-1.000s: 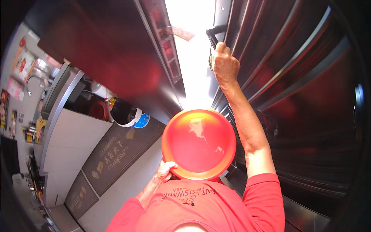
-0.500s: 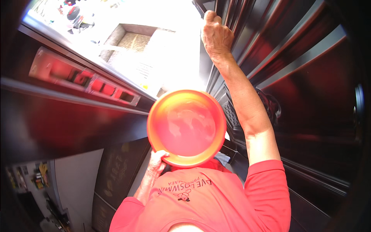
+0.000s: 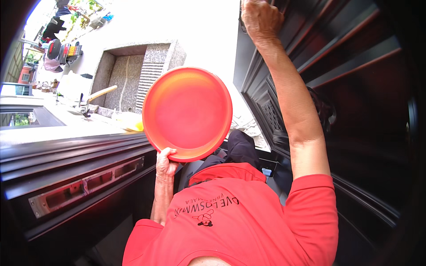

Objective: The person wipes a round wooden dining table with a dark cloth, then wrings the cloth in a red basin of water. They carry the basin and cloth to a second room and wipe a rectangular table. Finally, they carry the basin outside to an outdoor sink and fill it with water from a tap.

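Observation:
My left hand (image 3: 166, 163) grips the near rim of a round red plastic basin (image 3: 188, 111), its thumb over the inner edge. The basin is held out in front of my body, its inside toward me; whether any liquid lies in it I cannot tell. Stretched far forward, my right hand (image 3: 262, 20) is closed at the edge of the dark panelled door (image 3: 355, 97) on the right. What exactly its fingers wrap there is partly hidden at the upper border of the picture.
On the left stands another dark door leaf (image 3: 57, 153) with a metal lock plate (image 3: 84, 186) in its edge. Outside, beyond the doorway, are a stone sink (image 3: 153, 73) with a ribbed washing slope, a wooden handle (image 3: 102, 93) and a parked scooter (image 3: 62, 51). The outdoor ground is glaringly bright.
The basin has shifted left and forward in my left hand. My view has turned, so more of the outdoors and the sink shows. My right hand stays closed at the door.

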The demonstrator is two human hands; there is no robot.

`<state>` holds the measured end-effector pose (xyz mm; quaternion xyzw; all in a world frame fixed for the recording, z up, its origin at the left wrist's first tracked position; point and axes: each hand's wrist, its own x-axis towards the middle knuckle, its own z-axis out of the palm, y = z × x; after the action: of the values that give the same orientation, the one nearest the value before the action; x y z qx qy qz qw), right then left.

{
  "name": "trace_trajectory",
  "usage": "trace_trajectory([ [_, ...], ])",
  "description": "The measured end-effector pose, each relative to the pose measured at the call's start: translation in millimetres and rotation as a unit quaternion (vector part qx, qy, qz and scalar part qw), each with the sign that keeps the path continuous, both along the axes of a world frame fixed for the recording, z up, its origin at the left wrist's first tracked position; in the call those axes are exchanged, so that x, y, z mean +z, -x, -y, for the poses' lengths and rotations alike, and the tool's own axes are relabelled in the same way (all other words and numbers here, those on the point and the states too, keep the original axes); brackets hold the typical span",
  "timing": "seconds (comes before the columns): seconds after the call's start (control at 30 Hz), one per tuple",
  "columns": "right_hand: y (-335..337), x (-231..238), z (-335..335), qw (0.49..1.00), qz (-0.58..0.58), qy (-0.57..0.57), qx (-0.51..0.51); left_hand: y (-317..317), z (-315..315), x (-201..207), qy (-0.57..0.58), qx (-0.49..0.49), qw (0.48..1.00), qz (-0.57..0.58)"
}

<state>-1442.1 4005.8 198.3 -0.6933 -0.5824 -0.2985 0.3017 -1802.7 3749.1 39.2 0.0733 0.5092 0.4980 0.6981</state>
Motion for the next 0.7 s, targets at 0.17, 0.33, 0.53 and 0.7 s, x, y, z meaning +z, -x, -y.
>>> trace_trajectory([
  [0.17, -44, 8, -27, 0.982, 0.141, -0.074, -0.103, -10, -62, -12, -0.002, 0.005, 1.000, 0.012],
  [0.33, -103, 0, -59, 0.980, 0.133, -0.011, -0.146, -40, -137, -59, -0.015, 0.054, 0.998, 0.007],
  [0.53, -158, -12, -79, 0.966, 0.133, 0.014, -0.221, -76, -217, -112, -0.014, 0.094, 0.995, 0.028],
  [0.7, -238, -18, -85, 0.944, 0.164, 0.003, -0.288, -128, -321, -133, -0.046, 0.080, 0.995, 0.042],
])
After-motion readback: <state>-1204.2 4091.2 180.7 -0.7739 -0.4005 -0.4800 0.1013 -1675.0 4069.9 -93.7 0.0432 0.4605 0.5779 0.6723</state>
